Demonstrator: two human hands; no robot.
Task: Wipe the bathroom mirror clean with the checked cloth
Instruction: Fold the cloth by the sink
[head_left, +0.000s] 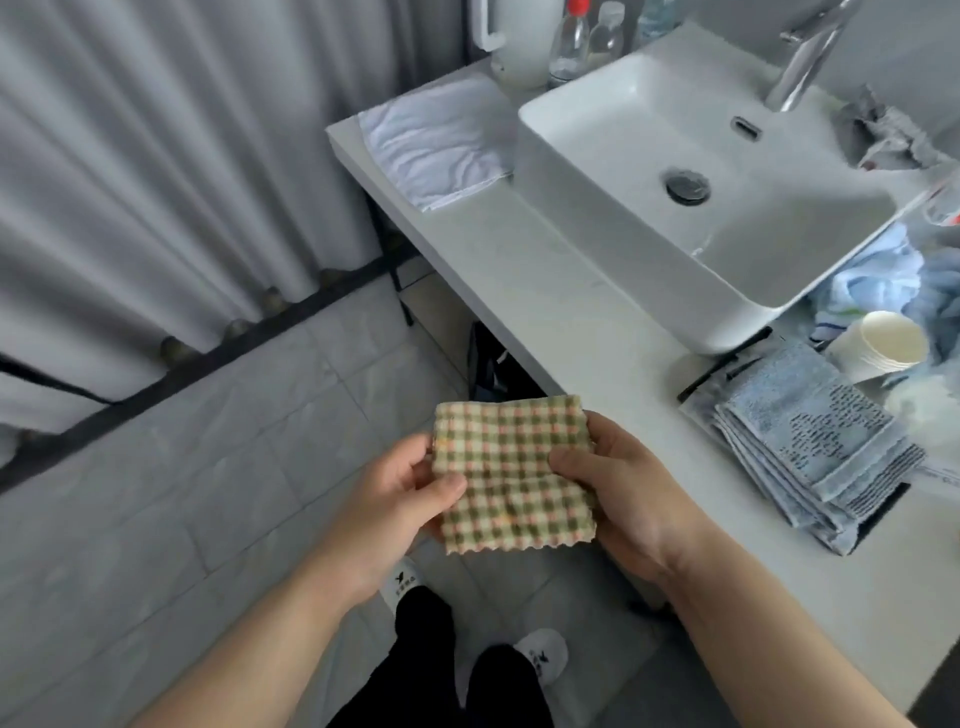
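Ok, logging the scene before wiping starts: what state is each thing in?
checked cloth: spread between both hands
left hand: pinching cloth's left edge
right hand: pinching cloth's right edge
faucet: off
blue towels: folded, stacked
white towel: folded flat
paper cups: nested, tipped over

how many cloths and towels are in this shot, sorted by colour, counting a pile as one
green and pink: 1, the checked cloth
white: 1, the white towel
grey: 1, the grey cloth crumpled by the tap
blue: 2, a folded stack and a crumpled heap
total: 5
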